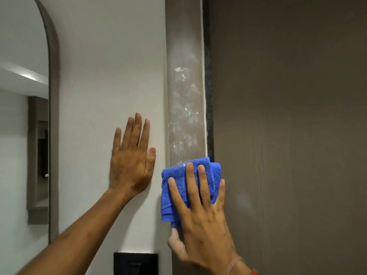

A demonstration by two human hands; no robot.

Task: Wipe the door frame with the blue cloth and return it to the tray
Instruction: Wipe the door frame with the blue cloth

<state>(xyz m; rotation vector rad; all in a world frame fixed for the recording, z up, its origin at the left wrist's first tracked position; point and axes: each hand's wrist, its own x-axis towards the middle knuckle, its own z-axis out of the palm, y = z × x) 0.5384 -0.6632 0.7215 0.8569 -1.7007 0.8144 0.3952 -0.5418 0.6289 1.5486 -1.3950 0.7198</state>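
A brown vertical door frame (184, 80) runs down the middle of the view, smeared with white dust and flecks. My right hand (200, 213) presses a folded blue cloth (174, 187) flat against the lower part of the frame, fingers spread over it and thumb below it. My left hand (131, 155) lies flat on the white wall (111, 76) just left of the frame, fingers apart and holding nothing. No tray is in view.
The brown door (288, 126) fills the right side, with a dark gap beside the frame. An arched mirror (25, 116) with a brown rim hangs on the left. A black switch plate (136, 263) sits on the wall at the bottom.
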